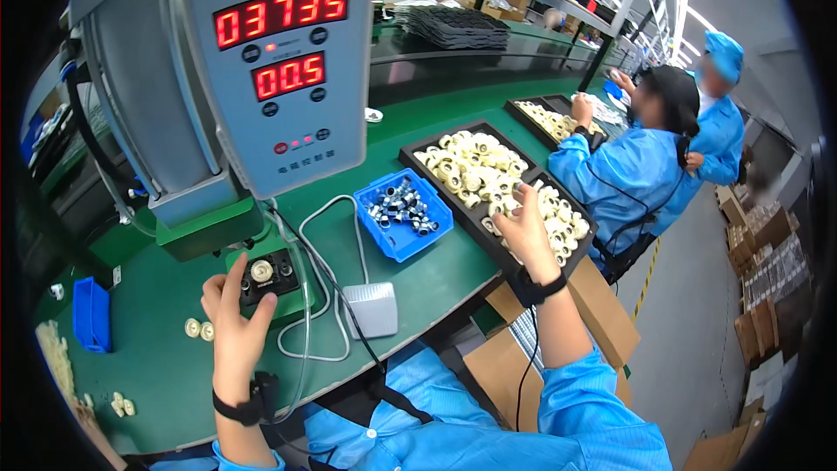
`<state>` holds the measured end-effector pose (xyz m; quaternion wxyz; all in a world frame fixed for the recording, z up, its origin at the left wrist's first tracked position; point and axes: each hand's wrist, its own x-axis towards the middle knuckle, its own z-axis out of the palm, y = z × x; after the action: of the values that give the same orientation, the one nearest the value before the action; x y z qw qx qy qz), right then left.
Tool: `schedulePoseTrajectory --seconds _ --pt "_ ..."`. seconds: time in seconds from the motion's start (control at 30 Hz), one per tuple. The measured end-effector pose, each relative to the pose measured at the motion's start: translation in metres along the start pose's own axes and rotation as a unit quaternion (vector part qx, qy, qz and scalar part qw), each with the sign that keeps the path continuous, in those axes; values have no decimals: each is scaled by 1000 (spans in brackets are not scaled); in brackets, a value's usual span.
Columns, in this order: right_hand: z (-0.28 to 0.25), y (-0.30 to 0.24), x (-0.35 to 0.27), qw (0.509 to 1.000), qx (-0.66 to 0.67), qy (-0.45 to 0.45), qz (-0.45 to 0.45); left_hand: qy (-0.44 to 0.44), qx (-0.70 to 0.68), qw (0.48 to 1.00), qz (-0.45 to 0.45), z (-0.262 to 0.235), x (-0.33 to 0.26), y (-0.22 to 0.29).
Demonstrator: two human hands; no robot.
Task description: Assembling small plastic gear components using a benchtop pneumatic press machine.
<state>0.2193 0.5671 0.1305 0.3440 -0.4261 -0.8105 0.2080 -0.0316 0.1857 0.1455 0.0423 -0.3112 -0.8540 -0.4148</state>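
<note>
My left hand [232, 318] is at the black fixture [284, 269] under the press, thumb and forefinger apart on either side of its near corner. A round cream plastic part [261, 271] sits in that fixture, and I see nothing held in the hand. My right hand [529, 235] reaches over a black tray [490, 249] heaped with cream ring-shaped parts [471, 166]. Its thumb and fingers are spread at the parts, with none clearly gripped. Between my hands stands a blue bin [403, 246] of small dark-and-silver cylindrical pieces [404, 208].
A press with a grey counter box [292, 144] rises at the left. A grey foot pedal [371, 310] and cables lie on the green table [445, 288]. Loose cream parts [199, 329] and a small blue bin [91, 314] are at left. Two co-workers [623, 153] are at the right.
</note>
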Motion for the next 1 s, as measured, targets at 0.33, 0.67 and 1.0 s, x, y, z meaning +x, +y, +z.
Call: schedulePoseTrajectory --seconds 0.33,0.67,1.0 --pt "71 -149 -106 605 669 -365 230 175 -160 968 -82 -33 -107 -102" --pt "157 -255 -106 364 752 -464 294 195 -234 946 -113 -33 -111 -92" --pt "148 -261 -107 390 770 -438 252 181 -218 953 -109 -34 -109 -93"
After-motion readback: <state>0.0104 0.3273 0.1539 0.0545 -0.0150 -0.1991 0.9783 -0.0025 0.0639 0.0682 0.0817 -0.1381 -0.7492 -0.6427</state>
